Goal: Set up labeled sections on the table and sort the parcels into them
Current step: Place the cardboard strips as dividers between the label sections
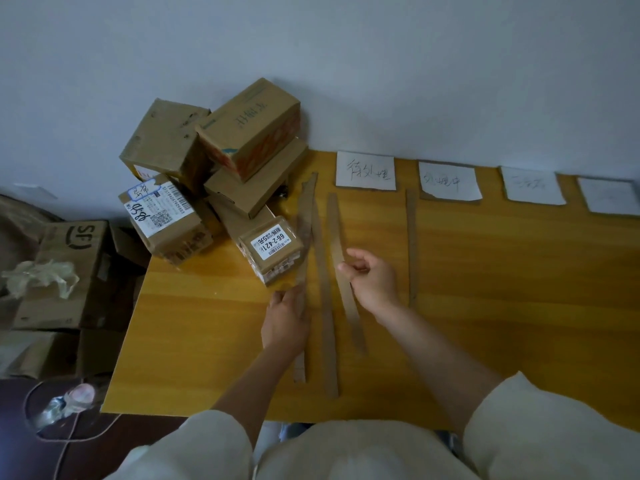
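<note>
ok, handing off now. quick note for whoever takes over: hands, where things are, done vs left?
Left hand presses flat on the leftmost cardboard strip.
Right hand pinches a second strip.
A third strip lies between them; one divider is already placed.
Four paper labels lie along the wall edge.
Parcels are piled at the table's left corner, unsorted.
Left: place remaining dividers, sort parcels.

My only view comes from the head-worn camera, wide-angle, looking forward and steeply down over the yellow table (485,306); the wall (346,64) fills the upper frame; both forearms reach in from the bottom edge, close to the lens; the table's left edge and the floor boxes (69,271) beside it fall inside the frame.
</note>
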`<state>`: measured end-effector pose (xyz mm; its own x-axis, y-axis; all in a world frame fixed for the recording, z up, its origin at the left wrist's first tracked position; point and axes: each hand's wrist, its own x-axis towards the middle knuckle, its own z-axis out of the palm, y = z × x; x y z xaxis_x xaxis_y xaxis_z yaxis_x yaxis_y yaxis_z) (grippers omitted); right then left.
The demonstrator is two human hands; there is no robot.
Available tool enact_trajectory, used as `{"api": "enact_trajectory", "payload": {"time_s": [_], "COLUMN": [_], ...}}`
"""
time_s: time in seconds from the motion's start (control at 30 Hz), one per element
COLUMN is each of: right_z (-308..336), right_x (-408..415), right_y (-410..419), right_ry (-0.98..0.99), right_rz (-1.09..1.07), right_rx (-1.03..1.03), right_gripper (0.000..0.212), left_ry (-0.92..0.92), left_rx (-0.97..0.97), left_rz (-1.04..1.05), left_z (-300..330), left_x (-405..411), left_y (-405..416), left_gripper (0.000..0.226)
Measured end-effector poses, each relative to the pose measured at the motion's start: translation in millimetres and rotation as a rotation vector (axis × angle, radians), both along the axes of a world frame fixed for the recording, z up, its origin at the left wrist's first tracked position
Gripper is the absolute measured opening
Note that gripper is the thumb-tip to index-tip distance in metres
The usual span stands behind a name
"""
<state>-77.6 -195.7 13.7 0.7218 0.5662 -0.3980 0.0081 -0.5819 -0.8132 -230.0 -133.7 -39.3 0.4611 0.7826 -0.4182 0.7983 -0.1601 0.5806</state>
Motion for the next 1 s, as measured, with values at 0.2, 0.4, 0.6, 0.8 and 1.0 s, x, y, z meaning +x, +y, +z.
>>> {"api": "enact_trajectory", "payload": {"time_s": [0.2,0.4,0.6,0.8,1.0], "right_z": [18.3,23.5,19.2,13.0,-0.8], "right_x": [22.6,55.1,91.9,133.6,175.9], "right_y": [-32.6,-74.1,-115.7,-163.0,-208.4], "right_ry": [0.009,0.041,0.062,0.059,0.039], "right_rz": [-0.123,-0.238,-0.302,-0.34,-0.355], "right_rx": [0.065,0.103,0.115,0.092,0.021], "right_gripper": [0.019,0.015,0.011,0.011,0.012], "left_ry": [-0.093,0.072,0.371,0.271,0.165], "left_rx": [0.053,-0.067,0.05,-0.003,-0.096], "left_rz": [-0.133,-0.328,-0.241,-0.315,-0.403], "left_z": [10.9,11.9,18.4,27.7,29.8], "left_x": [16.9,36.9,62.4,112.7,169.8], "left_y": [-8.7,-33.1,-56.4,-93.2,-136.1], "left_gripper": [0.05,0.048,0.051,0.057,0.058]}}
